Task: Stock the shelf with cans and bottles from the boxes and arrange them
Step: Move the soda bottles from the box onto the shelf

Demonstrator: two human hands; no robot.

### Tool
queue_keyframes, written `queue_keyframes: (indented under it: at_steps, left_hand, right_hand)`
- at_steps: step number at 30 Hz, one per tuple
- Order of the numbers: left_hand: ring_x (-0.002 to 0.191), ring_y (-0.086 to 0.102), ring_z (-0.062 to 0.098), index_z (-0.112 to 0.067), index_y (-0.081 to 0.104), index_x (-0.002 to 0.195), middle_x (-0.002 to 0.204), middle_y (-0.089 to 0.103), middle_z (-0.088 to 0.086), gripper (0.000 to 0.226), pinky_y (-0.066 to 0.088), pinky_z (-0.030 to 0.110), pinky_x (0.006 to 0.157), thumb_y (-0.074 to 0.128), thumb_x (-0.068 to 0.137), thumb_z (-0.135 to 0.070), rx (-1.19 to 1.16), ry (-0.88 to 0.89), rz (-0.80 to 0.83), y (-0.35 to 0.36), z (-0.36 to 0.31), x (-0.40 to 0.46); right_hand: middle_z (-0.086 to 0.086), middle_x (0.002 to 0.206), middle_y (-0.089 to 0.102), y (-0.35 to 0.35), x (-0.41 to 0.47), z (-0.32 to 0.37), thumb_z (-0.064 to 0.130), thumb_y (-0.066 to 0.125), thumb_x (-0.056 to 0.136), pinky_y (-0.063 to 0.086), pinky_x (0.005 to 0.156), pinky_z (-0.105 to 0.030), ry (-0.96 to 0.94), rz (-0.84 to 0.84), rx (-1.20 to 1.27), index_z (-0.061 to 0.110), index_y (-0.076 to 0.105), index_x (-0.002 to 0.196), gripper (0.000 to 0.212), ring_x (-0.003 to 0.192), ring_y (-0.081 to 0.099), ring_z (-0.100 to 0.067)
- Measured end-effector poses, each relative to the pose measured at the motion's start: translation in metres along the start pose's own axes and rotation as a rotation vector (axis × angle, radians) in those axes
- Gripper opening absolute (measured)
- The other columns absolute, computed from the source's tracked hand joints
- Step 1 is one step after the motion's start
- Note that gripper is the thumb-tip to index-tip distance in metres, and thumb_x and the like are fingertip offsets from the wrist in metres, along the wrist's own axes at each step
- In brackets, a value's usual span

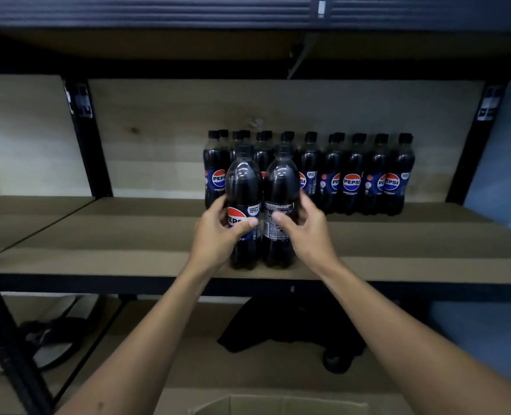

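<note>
- Left hand (218, 235) grips one Pepsi bottle (243, 190); right hand (303, 232) grips its neighbour (281, 187), both at shelf (128, 235) front.
- Bottle rows (353, 175) crowd behind.
- Black cloth (278, 327), sandals (53, 339) below; cardboard box (278, 404) nearest.

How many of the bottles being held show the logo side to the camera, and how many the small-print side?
Logo side: 1, the left bottle in the left hand
Small-print side: 1, the right bottle in the right hand
Total: 2
</note>
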State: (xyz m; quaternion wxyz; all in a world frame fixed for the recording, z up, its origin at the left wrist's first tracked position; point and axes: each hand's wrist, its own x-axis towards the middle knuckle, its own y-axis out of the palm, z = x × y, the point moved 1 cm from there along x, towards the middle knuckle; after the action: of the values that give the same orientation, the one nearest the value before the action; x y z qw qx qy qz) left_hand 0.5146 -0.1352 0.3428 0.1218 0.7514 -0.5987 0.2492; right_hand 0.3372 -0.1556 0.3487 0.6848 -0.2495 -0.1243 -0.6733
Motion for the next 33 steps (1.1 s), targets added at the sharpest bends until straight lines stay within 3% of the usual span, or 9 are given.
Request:
queue_keyframes:
  at_steps: [3,6,10,12,15,21,25,29,33]
  left_hand:
    - [0.103,0.068,0.004,-0.013,0.067,0.120,0.109,0.073,-0.006,0.049,0.052,0.032,0.097,0.084,0.074,-0.020,0.073,-0.081,0.009,-0.006,0.023,-0.012]
    - [0.100,0.067,0.000,-0.016,0.070,0.112,0.105,0.073,-0.008,0.042,0.051,0.026,0.097,0.085,0.073,-0.016,0.071,-0.130,-0.009,-0.008,0.037,-0.017]
    - [0.095,0.066,-0.007,-0.016,0.070,0.113,0.106,0.072,-0.005,0.042,0.049,0.012,0.087,0.085,0.073,-0.019,0.147,-0.114,-0.056,-0.008,0.043,-0.006]
    - [0.098,0.067,0.001,-0.010,0.069,0.117,0.110,0.072,0.000,0.049,0.050,0.018,0.090,0.086,0.072,-0.022,0.186,-0.123,-0.103,-0.009,0.048,0.003]
    - [0.106,0.066,0.012,-0.008,0.067,0.120,0.115,0.071,0.005,0.058,0.051,0.028,0.096,0.087,0.071,-0.030,0.250,-0.160,-0.139,-0.011,0.061,0.022]
    - [0.106,0.063,0.014,-0.005,0.064,0.119,0.107,0.067,0.001,0.047,0.046,0.024,0.090,0.081,0.078,-0.017,0.162,-0.240,-0.199,-0.011,0.082,0.056]
    - [0.101,0.063,0.015,-0.002,0.065,0.118,0.108,0.070,0.008,0.041,0.045,0.023,0.087,0.078,0.080,-0.010,0.194,-0.255,-0.196,-0.011,0.098,0.084]
    - [0.101,0.067,0.018,-0.006,0.069,0.114,0.109,0.072,0.008,0.040,0.045,0.021,0.087,0.081,0.078,-0.019,0.339,-0.235,-0.214,-0.016,0.112,0.103]
    - [0.104,0.067,0.020,-0.010,0.071,0.111,0.107,0.074,0.007,0.040,0.044,0.019,0.084,0.081,0.077,-0.028,0.412,-0.253,-0.226,-0.017,0.122,0.115]
  right_hand:
    - [0.003,0.131,0.063,-0.004,-0.018,-0.023,0.000,0.066,0.089,0.044,0.104,-0.021,0.023,0.059,-0.040,0.009,0.040,0.148,0.064,0.117,0.059,0.001]
    - [0.006,0.137,0.060,-0.001,-0.018,-0.037,0.007,0.069,0.088,0.040,0.112,-0.032,0.026,0.066,-0.083,0.015,0.037,0.151,0.071,0.127,0.054,-0.006]
    - [0.014,0.126,0.064,0.008,-0.005,-0.043,0.007,0.073,0.085,0.042,0.105,-0.019,0.044,0.036,-0.074,0.016,0.043,0.147,0.070,0.116,0.057,0.007]
    - [0.019,0.120,0.066,0.019,0.007,-0.049,0.013,0.076,0.083,0.043,0.104,-0.020,0.054,0.024,-0.080,0.019,0.045,0.147,0.072,0.112,0.058,0.009]
    - [0.014,0.117,0.069,0.041,0.031,-0.069,0.039,0.075,0.074,0.049,0.103,-0.033,0.094,-0.009,-0.086,0.030,0.041,0.148,0.081,0.110,0.063,-0.002]
    - [-0.003,0.139,0.054,0.081,0.063,-0.092,0.020,0.069,0.087,0.041,0.110,-0.039,0.221,-0.041,-0.155,0.028,0.029,0.153,0.078,0.129,0.051,-0.021]
    - [-0.008,0.134,0.059,0.091,0.084,-0.094,0.017,0.071,0.086,0.041,0.108,-0.036,0.222,-0.058,-0.299,0.019,0.035,0.151,0.074,0.128,0.052,-0.028]
    - [-0.012,0.126,0.064,0.092,0.099,-0.099,0.015,0.072,0.086,0.040,0.099,-0.025,0.173,-0.049,-0.338,0.013,0.051,0.139,0.057,0.121,0.056,-0.030]
    - [-0.013,0.120,0.067,0.097,0.114,-0.107,0.017,0.073,0.085,0.041,0.095,-0.022,0.187,-0.051,-0.347,0.009,0.061,0.125,0.042,0.115,0.061,-0.030]
